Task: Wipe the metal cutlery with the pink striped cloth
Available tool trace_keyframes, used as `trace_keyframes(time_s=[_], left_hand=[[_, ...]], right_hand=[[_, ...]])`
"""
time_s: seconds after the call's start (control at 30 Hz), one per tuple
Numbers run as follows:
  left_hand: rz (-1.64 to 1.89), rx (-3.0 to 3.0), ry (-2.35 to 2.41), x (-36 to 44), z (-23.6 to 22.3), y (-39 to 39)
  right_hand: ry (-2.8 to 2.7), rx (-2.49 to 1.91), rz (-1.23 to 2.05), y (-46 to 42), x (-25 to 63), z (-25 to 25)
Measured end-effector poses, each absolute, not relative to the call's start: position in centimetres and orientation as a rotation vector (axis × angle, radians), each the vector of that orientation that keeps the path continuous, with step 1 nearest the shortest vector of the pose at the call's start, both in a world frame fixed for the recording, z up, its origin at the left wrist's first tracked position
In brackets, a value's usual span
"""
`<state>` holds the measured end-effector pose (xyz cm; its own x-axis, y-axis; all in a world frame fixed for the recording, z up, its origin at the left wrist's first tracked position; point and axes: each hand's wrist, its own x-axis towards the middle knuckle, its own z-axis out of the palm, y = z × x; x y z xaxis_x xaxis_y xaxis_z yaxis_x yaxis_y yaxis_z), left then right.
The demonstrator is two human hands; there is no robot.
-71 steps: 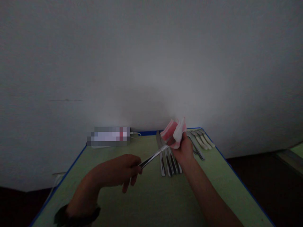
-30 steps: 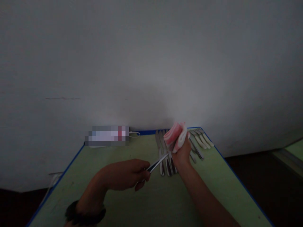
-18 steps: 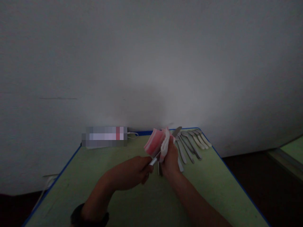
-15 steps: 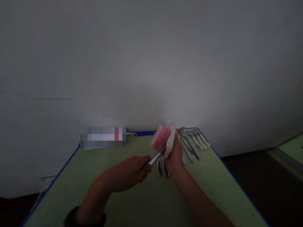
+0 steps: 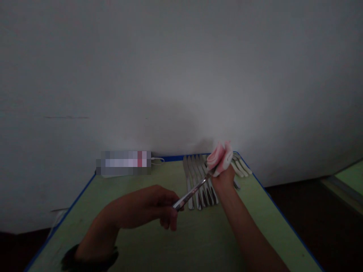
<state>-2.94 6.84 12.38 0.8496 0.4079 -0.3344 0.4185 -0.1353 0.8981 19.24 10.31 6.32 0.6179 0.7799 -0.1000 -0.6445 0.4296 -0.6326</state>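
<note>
A long silver piece of metal cutlery [image 5: 190, 193] slants between my hands; its far end is covered by a cloth, so its exact kind is hidden. My left hand [image 5: 159, 207] pinches the handle's near end between thumb and fingers. Around the far end, my right hand [image 5: 224, 178] grips the folded pink and white cloth [image 5: 219, 156]. Beneath and behind the held piece, several table knives [image 5: 190, 185] lie side by side on the green table [image 5: 136, 245].
Several light-handled pieces of cutlery [image 5: 241, 167] lie at the table's back right corner, partly behind my right hand. A pixelated box-like object [image 5: 124, 164] with a white cord [image 5: 159, 160] sits at the back left. The wall [image 5: 170, 75] rises directly behind the table.
My right hand and the cloth have moved right along the cutlery, away from my left hand, exposing more of the handle. The row of knives now shows more fully.
</note>
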Motion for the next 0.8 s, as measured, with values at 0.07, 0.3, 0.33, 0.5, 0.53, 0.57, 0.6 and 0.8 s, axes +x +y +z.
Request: trace_keyframes(time_s=[0.07,0.3,0.33,0.5,0.53,0.57,0.6,0.8], left_hand=[[-0.011,1.733,0.683,-2.9,12.1,6.9],[-0.024,1.711,0.697,-3.3,11.6,7.2],[-0.022,1.718,0.696,-3.4,11.6,7.2],[-0.027,1.762,0.689,-3.7,12.3,7.1],[-0.022,1.776,0.693,-3.7,12.5,7.1],[-0.007,1.797,0.696,-3.7,12.7,7.1],[0.017,1.828,0.698,-3.6,12.9,7.1],[0.143,2.013,0.707,-2.8,13.1,7.3]], right_hand=[[-0.226,-0.645,0.996,10.2,19.1,7.2],[-0.403,-0.705,1.067,9.8,18.7,8.5],[-0.387,-0.712,1.051,9.8,18.8,8.5],[-0.290,-0.715,0.977,10.1,19.5,8.1],[-0.279,-0.728,0.956,10.1,19.7,8.1],[-0.269,-0.743,0.936,10.1,19.8,8.1],[-0.263,-0.757,0.919,10.0,19.9,8.2],[-0.294,-0.864,0.887,9.4,18.7,7.8]])
